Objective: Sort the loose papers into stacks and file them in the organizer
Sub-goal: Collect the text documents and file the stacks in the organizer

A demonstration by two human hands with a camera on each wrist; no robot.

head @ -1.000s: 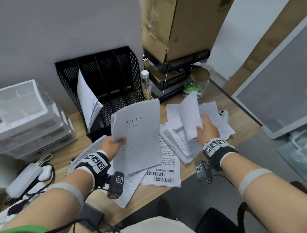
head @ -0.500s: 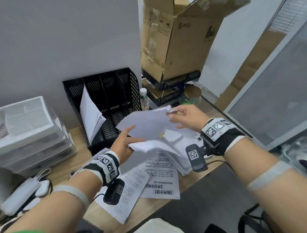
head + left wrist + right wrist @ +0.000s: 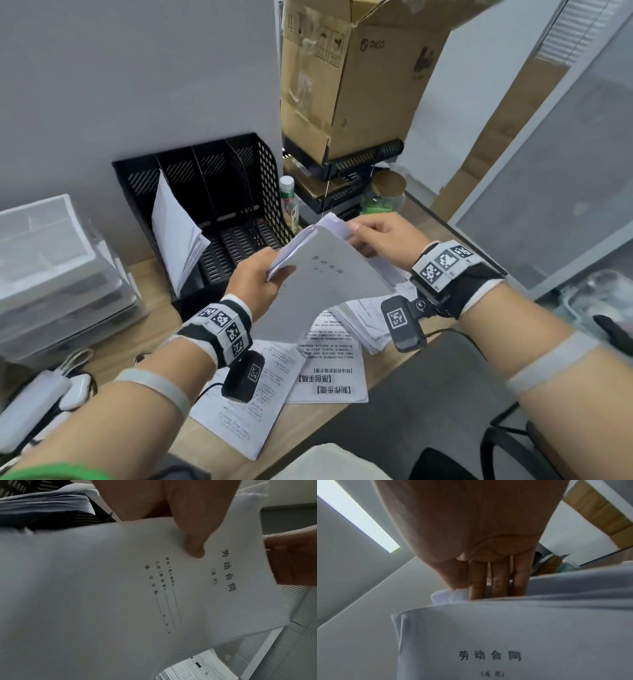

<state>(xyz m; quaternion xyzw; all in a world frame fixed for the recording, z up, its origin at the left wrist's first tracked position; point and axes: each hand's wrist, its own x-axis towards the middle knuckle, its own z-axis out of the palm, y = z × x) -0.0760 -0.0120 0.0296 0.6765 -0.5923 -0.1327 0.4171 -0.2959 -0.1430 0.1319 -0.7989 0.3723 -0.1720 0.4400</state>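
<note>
Both hands hold one white stapled document in the air above the desk, its printed cover facing me. My left hand grips its left edge, thumb on the cover. My right hand pinches the top corner with other sheets behind it, fingers straight behind the pages. The black mesh organizer stands against the wall just beyond, a sheaf of papers leaning in its left slot. Loose printed sheets and a messy pile lie on the desk below.
A small bottle and a black rack with a cardboard box stand right of the organizer, a jar beside them. Clear plastic trays sit at left, white chargers and cables at front left. The desk edge runs diagonally.
My right hand left the pile on the desk, carried sheets over and took hold of the document's top corner. The document, earlier held upright by the left hand alone, now tilts between both hands.
</note>
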